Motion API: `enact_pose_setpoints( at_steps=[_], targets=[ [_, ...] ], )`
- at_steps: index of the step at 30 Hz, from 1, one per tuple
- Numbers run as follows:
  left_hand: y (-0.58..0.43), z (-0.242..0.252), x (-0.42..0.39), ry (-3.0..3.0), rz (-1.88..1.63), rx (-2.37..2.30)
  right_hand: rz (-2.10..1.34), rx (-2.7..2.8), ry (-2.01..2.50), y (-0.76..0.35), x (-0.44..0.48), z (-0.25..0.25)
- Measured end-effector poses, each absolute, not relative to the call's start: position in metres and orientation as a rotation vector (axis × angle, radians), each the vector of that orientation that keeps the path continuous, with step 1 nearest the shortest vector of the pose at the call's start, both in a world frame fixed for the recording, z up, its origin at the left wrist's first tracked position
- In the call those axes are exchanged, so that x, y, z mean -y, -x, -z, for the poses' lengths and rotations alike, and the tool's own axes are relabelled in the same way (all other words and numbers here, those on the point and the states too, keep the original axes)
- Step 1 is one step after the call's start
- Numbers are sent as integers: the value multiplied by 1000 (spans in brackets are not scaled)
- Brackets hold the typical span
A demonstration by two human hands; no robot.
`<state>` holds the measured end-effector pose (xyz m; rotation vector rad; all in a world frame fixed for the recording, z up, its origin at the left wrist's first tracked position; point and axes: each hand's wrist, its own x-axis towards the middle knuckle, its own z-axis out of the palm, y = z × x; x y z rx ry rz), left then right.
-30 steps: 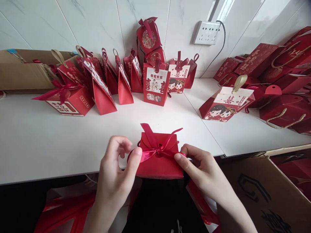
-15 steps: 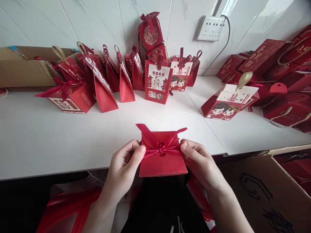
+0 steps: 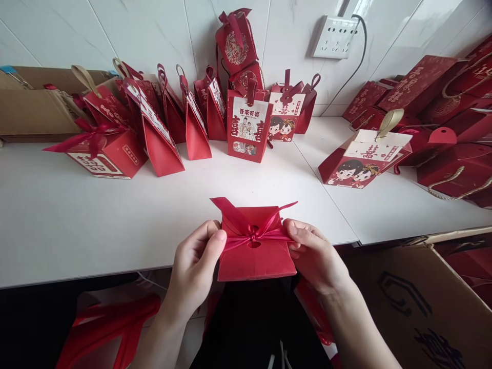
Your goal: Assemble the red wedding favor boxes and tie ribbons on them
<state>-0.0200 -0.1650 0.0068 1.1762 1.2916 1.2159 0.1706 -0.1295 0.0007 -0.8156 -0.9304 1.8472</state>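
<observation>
A red box [image 3: 255, 264] is held at the front edge of the white table, its top facing me. A dark pink ribbon [image 3: 253, 237] is knotted at its middle, with two tails pointing up and outward. My left hand [image 3: 198, 261] pinches the ribbon's left loop between thumb and fingers at the box's left side. On the right side, my right hand [image 3: 317, 253] has its thumb and fingers closed on the other loop. The box's underside is hidden.
Several red gift boxes [image 3: 249, 128] stand along the tiled wall. One printed box [image 3: 355, 164] sits at the right, before a pile of red boxes [image 3: 449, 166]. Cardboard cartons are at far left [image 3: 34, 115] and lower right [image 3: 415, 297]. A socket [image 3: 334, 38] is on the wall.
My right hand has shifted slightly right and turned, drawing the right loop outward. The whole view has moved a little. Both hands keep their hold.
</observation>
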Motion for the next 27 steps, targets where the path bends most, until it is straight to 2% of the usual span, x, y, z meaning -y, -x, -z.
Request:
enact_pose_setpoints(
  at_steps=[4,10,17,27],
  targets=[
    [27,-7,164,-1138,-1217,-1269,-1758,1178,892,-179,129,0],
    [38,-11,147,-1055,-1320,-1275,-1380,1320,1026,-189,110,-4],
    [25,-20,131,-984,-1146,-1187,-1380,1406,902,-185,81,-11],
    [21,-17,126,-875,-1169,-1163,-1336,1629,841,-188,66,-32]
  ],
)
